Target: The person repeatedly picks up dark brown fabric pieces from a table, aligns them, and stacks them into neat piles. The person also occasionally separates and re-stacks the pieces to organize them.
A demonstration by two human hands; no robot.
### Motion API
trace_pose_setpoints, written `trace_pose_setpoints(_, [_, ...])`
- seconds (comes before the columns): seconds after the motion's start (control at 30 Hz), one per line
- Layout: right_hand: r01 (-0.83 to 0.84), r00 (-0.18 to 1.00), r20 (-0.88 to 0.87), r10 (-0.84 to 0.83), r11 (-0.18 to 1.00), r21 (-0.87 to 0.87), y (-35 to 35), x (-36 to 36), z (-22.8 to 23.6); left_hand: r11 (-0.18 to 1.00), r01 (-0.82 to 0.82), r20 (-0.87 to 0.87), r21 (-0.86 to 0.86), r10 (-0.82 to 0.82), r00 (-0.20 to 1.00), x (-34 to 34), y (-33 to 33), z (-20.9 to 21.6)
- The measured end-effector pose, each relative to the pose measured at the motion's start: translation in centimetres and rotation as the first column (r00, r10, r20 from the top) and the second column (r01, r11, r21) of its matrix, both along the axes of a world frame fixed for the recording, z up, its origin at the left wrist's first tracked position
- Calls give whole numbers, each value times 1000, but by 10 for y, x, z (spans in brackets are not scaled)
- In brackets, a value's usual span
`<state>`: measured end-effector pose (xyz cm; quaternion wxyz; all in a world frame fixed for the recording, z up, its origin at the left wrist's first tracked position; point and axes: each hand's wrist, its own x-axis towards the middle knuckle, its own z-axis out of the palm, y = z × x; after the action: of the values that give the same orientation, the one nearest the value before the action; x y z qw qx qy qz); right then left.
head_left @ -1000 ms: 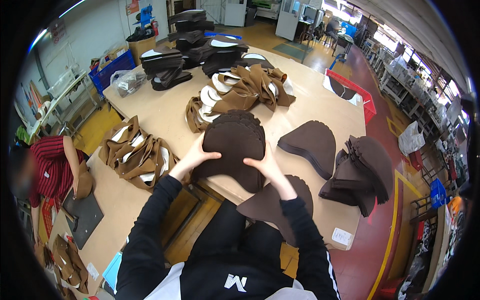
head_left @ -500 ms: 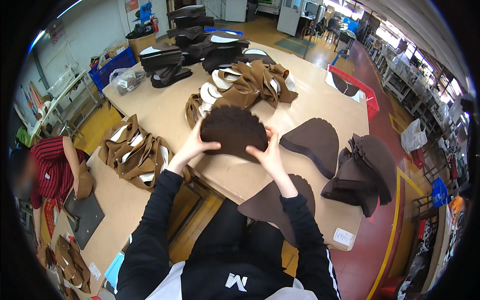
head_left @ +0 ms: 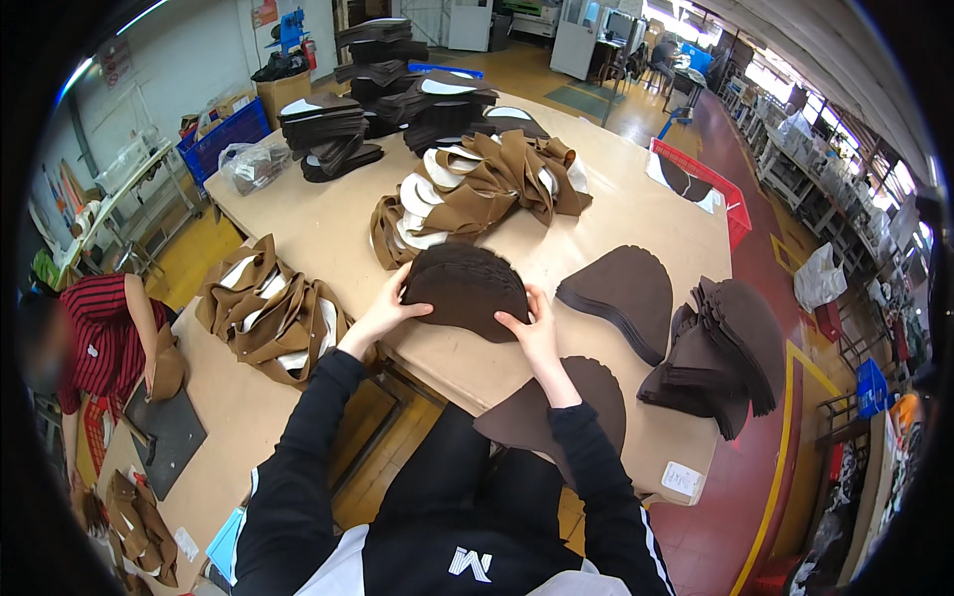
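Observation:
Between my two hands is a stack of dark brown curved fabric pieces (head_left: 467, 288), held over the near edge of the table. My left hand (head_left: 394, 310) grips its left end, thumb on top. At the right end, my right hand (head_left: 533, 320) clasps it the same way. The pieces' far edges fan out in layers. To the right lies another neat stack of dark brown pieces (head_left: 621, 293). Under my right forearm, one more dark brown piece (head_left: 586, 402) overhangs the table edge. A fanned dark stack (head_left: 725, 348) sits at the far right.
Brown pieces with white linings lie in a heap (head_left: 487, 184) beyond my hands and in another heap (head_left: 268, 308) at left. Tall dark stacks (head_left: 383, 89) stand at the table's back. A red crate (head_left: 733, 199) is beside the table. Someone in a striped top (head_left: 109, 333) works at left.
Both hands have lowered the held stack slightly toward me, and its top now tilts so more layered edges show. The surrounding stacks stay put.

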<state>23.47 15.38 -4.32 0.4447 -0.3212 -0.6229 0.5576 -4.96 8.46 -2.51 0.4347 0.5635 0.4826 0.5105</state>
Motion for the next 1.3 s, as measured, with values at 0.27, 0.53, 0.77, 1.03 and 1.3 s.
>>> trace_pose_setpoints(0.27, [84,992,90,-93,991,103,-31,-10,26,979,-202,119,31,197,973,22,-25,-20])
trace_pose_setpoints(0.53, [-84,960,254,113,989,-122,-6,34,-18,997,-47,-4,-58,47,999,12,-38,-54])
trace_pose_setpoints(0.77, [-53,970,239,45,998,25,-9,26,4,977,-208,114,-47,212,971,23,-39,-49])
trace_pose_setpoints(1.03, [-15,815,557,-159,956,294,3,40,-43,997,-76,-128,-25,72,989,10,-21,-71])
trace_pose_setpoints(1.3, [319,818,289,-497,811,491,4,112,61,973,-65,154,223,31,988,103,68,1])
